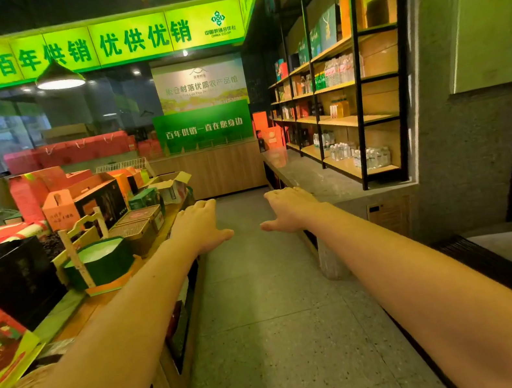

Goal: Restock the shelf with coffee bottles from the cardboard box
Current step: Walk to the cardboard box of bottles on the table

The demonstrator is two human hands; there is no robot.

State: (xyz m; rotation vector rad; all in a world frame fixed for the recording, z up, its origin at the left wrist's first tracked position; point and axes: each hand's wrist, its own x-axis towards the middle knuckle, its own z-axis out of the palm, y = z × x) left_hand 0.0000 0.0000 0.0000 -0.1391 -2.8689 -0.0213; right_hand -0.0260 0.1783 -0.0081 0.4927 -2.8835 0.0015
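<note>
Both arms are stretched out over the aisle floor (265, 294), left hand (200, 226) and right hand (288, 208) flat, spread wide, holding nothing, so I'd guess it's just a starting pose. The shelf (357, 119) stands along the right wall with bottles (340, 108) too small to identify. An open cardboard box (171, 185) sits at the far end of the left table (102, 301); contents hidden.

Both arms reach forward over the aisle floor (275, 293), left hand (200, 226) and right hand (288, 210) empty, palms down, fingers spread. Bottles line the shelf (348, 85) far right; gift boxes crowd the left counter (102, 299)
</note>
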